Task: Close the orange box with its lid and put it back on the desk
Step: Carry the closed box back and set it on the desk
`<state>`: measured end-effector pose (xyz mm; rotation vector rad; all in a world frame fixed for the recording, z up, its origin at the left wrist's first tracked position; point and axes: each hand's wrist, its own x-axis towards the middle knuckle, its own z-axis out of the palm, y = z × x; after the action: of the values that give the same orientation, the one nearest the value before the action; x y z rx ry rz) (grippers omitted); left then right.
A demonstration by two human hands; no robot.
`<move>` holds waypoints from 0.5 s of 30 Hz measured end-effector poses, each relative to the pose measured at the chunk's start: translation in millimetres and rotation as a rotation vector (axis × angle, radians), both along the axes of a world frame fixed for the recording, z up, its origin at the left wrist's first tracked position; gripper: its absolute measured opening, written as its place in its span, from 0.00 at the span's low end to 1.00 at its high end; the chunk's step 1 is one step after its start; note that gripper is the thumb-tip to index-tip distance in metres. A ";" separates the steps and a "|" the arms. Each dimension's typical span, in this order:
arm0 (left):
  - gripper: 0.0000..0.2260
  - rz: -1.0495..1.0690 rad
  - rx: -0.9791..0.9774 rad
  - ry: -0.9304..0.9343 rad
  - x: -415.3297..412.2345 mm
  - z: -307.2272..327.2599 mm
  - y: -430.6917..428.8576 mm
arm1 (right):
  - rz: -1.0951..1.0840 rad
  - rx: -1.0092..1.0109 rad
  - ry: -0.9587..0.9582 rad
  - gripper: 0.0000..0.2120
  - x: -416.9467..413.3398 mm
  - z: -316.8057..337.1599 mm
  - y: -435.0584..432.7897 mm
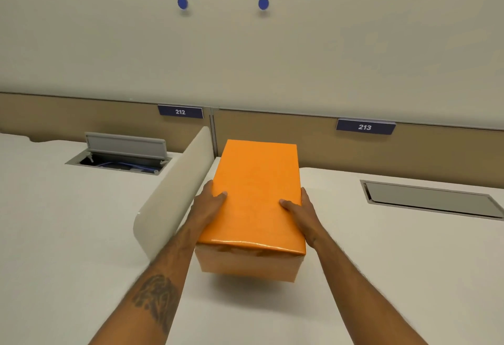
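Both hands grip the lidded orange box above the desk.

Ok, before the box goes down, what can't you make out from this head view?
- Underside of the orange box: faces away, so any gap above the desk is unclear.
- Left hand and right hand fingers: behind the box sides.
- Lid seam: blurred at the near end.
- Open cable hatch contents: too dark.

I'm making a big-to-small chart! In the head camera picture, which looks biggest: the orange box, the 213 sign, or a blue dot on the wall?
1. orange box, though it is nearest the camera
2. 213 sign
3. blue dot
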<state>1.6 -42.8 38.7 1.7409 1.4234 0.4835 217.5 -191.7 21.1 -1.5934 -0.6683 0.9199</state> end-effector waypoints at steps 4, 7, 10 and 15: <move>0.31 0.031 0.029 -0.003 -3.4 -6.4 47.1 | 0.016 0.003 -0.005 0.33 -0.4 -7.4 52.6; 0.32 0.035 0.038 0.028 -6.3 -11.4 80.5 | 0.008 -0.019 0.003 0.35 -4.3 -14.7 86.3; 0.32 0.034 0.029 0.050 -10.9 -20.8 110.2 | 0.008 -0.035 0.006 0.36 -10.4 -20.3 116.6; 0.33 0.005 0.028 0.084 -13.1 -33.2 155.1 | -0.015 -0.060 -0.002 0.36 -15.9 -25.6 161.1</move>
<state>-11.5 112.3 5.5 1.7988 1.4857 0.4394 201.5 -30.6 -4.4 -1.6503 -0.6346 0.9351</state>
